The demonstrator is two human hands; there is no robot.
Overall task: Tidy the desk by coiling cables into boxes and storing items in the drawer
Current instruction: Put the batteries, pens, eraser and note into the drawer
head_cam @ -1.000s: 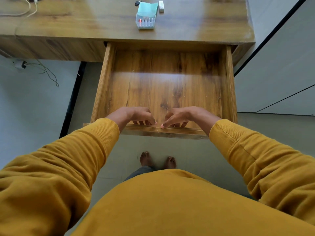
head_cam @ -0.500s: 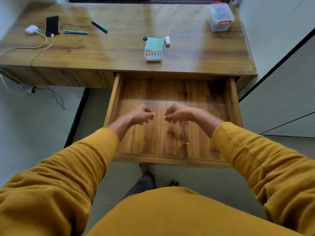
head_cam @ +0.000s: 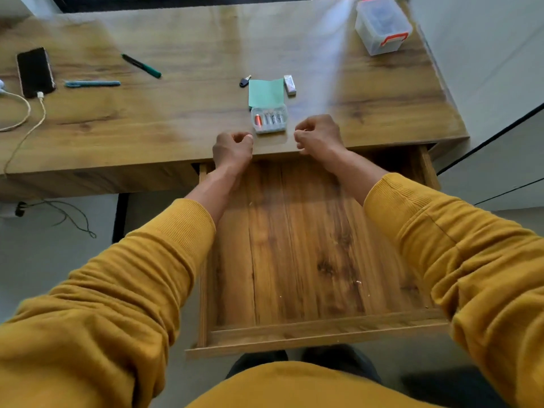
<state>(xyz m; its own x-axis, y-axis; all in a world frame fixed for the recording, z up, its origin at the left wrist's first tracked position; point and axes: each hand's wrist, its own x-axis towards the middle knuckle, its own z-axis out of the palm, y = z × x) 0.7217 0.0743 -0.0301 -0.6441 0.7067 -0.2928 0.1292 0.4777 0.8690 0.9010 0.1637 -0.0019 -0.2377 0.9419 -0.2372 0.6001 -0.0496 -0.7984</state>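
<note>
The wooden drawer [head_cam: 318, 334] stands pulled out under the desk [head_cam: 176, 119], with nothing in it. My left hand [head_cam: 232, 150] and my right hand [head_cam: 319, 135] hover at the desk's front edge, fingers loosely curled, holding nothing. Between them lies a clear battery case [head_cam: 269, 119] with a green card [head_cam: 265, 91] behind it. A small white stick [head_cam: 290, 84] and a black key [head_cam: 243, 81] lie beside the card. A white cable [head_cam: 23, 122] runs to a black phone [head_cam: 35, 71] at the far left.
A green pen [head_cam: 141, 65] and a teal pen [head_cam: 91, 83] lie on the left half of the desk. A clear lidded box with orange clips [head_cam: 382, 26] stands at the back right. Dark cables [head_cam: 67, 214] trail on the floor at left. A wall stands right.
Both hands have let go of the drawer's front rim and moved forward over the open drawer to the desk's edge. The view has tilted up over the desk.
</note>
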